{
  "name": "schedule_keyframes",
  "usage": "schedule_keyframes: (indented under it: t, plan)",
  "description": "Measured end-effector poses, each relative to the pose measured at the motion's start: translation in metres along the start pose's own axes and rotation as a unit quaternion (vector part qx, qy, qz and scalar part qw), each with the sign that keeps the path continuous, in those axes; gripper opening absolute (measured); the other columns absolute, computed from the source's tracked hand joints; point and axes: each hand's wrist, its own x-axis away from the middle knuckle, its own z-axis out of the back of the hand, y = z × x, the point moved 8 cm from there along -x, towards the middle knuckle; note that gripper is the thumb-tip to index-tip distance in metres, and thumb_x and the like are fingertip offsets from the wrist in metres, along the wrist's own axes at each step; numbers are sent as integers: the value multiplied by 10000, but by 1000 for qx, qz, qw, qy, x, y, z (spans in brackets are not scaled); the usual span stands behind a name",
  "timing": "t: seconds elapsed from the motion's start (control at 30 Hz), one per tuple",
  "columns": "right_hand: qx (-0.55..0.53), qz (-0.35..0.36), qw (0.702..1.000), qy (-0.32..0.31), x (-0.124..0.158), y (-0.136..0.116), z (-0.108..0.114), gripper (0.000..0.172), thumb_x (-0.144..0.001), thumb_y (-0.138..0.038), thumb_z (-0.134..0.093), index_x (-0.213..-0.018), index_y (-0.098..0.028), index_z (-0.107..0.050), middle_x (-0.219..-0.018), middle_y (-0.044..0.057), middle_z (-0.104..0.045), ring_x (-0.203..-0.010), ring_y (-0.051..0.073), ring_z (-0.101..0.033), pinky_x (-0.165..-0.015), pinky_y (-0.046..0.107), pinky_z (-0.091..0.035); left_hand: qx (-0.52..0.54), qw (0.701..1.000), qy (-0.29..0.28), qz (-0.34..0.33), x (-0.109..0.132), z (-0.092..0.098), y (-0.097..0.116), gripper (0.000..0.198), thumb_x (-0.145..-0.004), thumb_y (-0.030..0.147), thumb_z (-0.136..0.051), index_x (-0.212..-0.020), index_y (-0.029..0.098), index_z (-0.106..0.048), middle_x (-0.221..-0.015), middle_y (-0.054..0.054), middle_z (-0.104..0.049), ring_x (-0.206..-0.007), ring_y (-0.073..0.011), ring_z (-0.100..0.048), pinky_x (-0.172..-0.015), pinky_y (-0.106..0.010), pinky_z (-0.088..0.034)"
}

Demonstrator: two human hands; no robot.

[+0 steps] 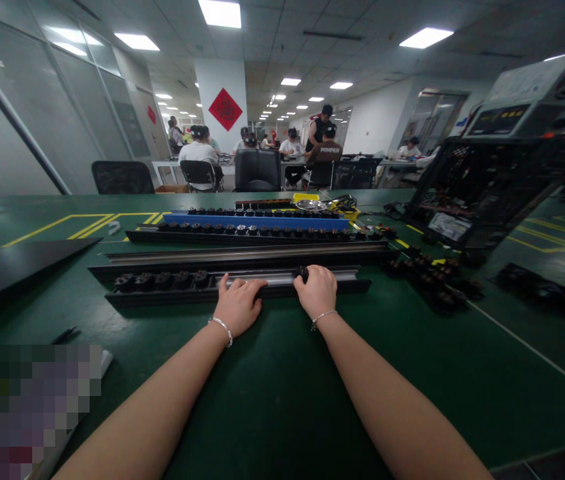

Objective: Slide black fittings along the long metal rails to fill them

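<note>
A long black channel rail (282,291) with a bright metal inside lies crosswise in front of me. Round black modules (162,281) sit in a row in its left part. My left hand (237,303) rests on the rail just right of that row, fingers stretched out and holding nothing. Farther right, my right hand (316,290) grips a small round black module (302,273) at the channel. Its fingers are closed around the piece, and they partly hide it. Directly behind lies another long black rail (242,255) with no modules visible inside.
Beyond are a blue rail (202,220) and a black rail (147,236) carrying modules. Loose dark parts (437,283) are heaped at the right, before an open computer case (482,180). A dark panel (17,273) lies left. Several people sit at far tables.
</note>
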Motion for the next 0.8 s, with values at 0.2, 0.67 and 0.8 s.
schedule_keyframes:
  t: [0.2, 0.67, 0.8]
  plan:
    - [-1, -4, 1000, 8, -1, 6, 3, 278, -774, -288, -444, -909, -137, -635, -984, 108, -632, -1013, 232, -493, -943, 355, -292, 2, 1000, 0, -2, 0, 0, 0, 371, -809, 255, -460, -1174, 297, -511, -1091, -1, -660, -1001, -227, -541, -1069, -563, -90]
    - [10, -14, 1000, 14, -4, 15, 6, 278, -768, -293, -444, -886, -138, -641, -973, 113, -635, -988, 238, -503, -917, 363, -309, 5, 1000, -8, 5, 0, 1, -1, 372, -810, 252, -451, -1173, 303, -515, -1087, -3, -663, -1003, -225, -542, -1073, -561, -84]
    - [19, -18, 1000, 14, -7, 20, 6, 281, -761, -291, -448, -886, -134, -644, -974, 117, -634, -984, 242, -503, -914, 364, -312, 7, 1000, -9, 2, -1, 1, 0, 372, -814, 253, -444, -1176, 301, -513, -1087, -6, -663, -1005, -224, -543, -1071, -564, -81]
